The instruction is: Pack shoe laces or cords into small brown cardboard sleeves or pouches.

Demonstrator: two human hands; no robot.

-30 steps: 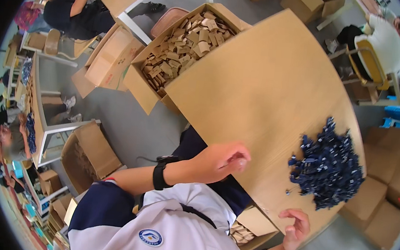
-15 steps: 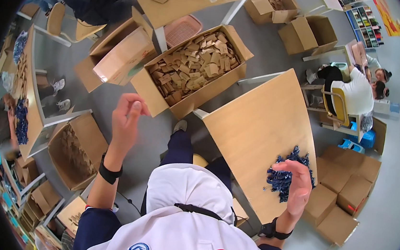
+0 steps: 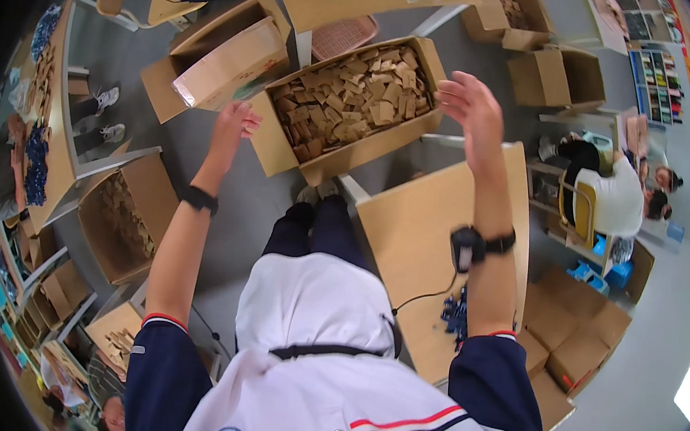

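Observation:
A big cardboard box (image 3: 368,145) stands in front of me, filled with small folded brown cardboard pieces (image 3: 348,99). My left hand (image 3: 234,128) is at the box's left end, close to its folded-out flap (image 3: 273,138). Its fingers are loosely bent and apart, with nothing visible in them. By the box's right end is my right hand (image 3: 475,116), fingers stretched out and holding nothing. Whether either hand touches the cardboard, I cannot tell. Both wrists wear black bands. Under my right forearm, a pile of dark blue pieces (image 3: 455,313) lies partly hidden on the wooden table (image 3: 410,230).
Another open carton (image 3: 235,64) stands at the back left, beside a pink basket (image 3: 341,39). A carton of brown pieces (image 3: 130,220) sits at my left. Stacked cartons (image 3: 572,320) are at the right. A person (image 3: 613,196) sits at the far right; others work at left.
Both hands have moved forward to the large box, the right one away from the blue pile. My body has come closer to the box, and the view has shifted.

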